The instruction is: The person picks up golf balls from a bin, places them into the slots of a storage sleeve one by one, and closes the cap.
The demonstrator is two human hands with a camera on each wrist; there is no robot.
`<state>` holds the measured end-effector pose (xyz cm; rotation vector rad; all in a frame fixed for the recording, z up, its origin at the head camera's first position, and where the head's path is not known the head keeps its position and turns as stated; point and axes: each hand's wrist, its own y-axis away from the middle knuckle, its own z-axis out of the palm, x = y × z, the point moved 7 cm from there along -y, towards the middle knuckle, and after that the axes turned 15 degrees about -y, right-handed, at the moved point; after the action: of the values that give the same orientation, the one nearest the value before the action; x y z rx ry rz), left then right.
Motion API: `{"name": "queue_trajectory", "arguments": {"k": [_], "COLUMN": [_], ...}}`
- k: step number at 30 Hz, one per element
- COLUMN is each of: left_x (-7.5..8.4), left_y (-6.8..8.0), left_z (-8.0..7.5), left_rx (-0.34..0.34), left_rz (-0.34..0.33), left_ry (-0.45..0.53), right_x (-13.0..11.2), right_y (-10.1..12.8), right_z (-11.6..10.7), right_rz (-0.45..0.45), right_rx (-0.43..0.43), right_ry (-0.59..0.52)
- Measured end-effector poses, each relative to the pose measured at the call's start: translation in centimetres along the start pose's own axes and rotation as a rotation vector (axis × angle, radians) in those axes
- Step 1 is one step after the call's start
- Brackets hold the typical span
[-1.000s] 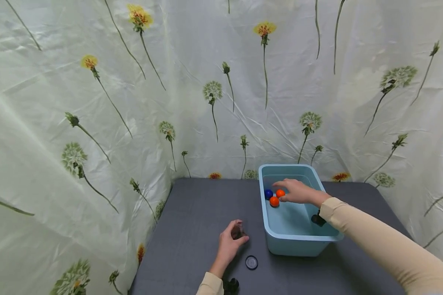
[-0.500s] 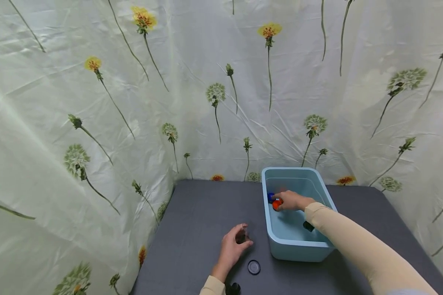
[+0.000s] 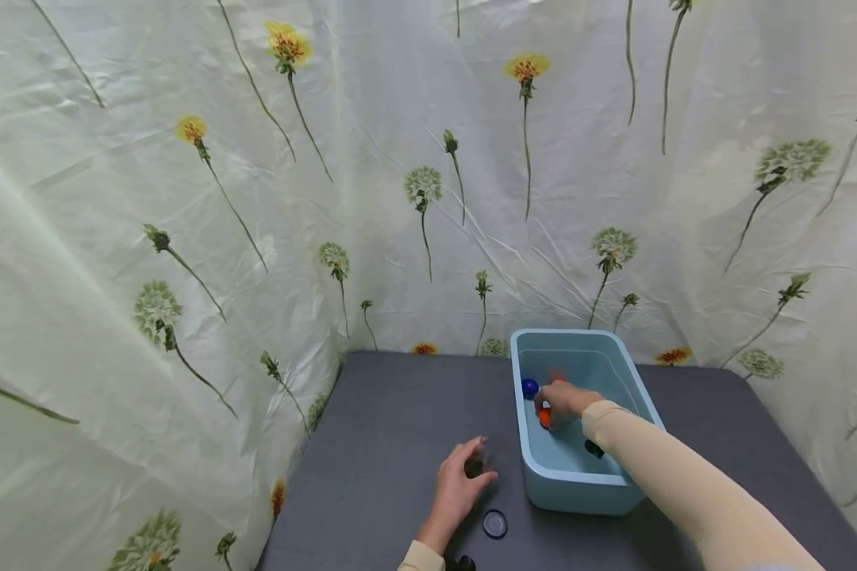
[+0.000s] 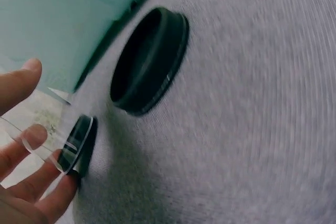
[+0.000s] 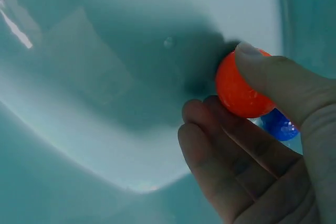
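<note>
My right hand (image 3: 570,403) is inside the light blue bin (image 3: 578,477), its thumb and fingers pinching an orange ball (image 5: 239,90). Beside that hand lies a blue ball (image 3: 530,388), partly covered by the orange one in the right wrist view. Another orange ball (image 3: 557,376) shows blurred just behind the hand. On the table left of the bin, my left hand (image 3: 457,489) curls round a clear, see-through container with a dark base (image 4: 79,142). A round black lid (image 3: 495,523) lies near the left hand, its raised rim facing up.
The bin stands on a dark grey cloth-covered table (image 3: 400,428), its walls rising around my right hand. A pale curtain with a dandelion print (image 3: 371,198) hangs behind and to the left of the table.
My right hand has come down into the bin from above the balls and taken hold of an orange ball. My left hand stays round the clear container. The head view has shifted slightly.
</note>
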<state>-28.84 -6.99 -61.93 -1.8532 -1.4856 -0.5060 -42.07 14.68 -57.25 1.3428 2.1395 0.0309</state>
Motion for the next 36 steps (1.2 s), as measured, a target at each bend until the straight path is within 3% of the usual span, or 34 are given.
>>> {"name": "queue_trajectory", "arguments": {"k": [6,11,18,25,36], "left_x": [0.0,0.5,1.2,1.5,2.8], "left_y": [0.2,0.6,1.2,1.9,2.2], "left_z": [-0.5,-1.4,-2.7,-3.2,-3.9], "left_rx": [-0.004,0.001,0.046,0.061,0.066], "left_rz": [-0.083,-0.107,-0.103,-0.112,-0.077], "left_ry": [0.078,0.094,0.171,0.243,0.279], "right_x": [-1.0,-2.2,-4.0,-5.4,-8.6], "right_y": [0.6,1.9,4.2,7.1,12.0], "right_z": [-0.7,-2.2,-5.0,-7.3,-8.0], "right_rz": [-0.05,-0.103,-0.19,-0.192,-0.305], "right_rx": [0.0,0.014,0.065,0.134,0.248], "right_ry": [0.005,-0.018,-0.094,-0.18,-0.284]}}
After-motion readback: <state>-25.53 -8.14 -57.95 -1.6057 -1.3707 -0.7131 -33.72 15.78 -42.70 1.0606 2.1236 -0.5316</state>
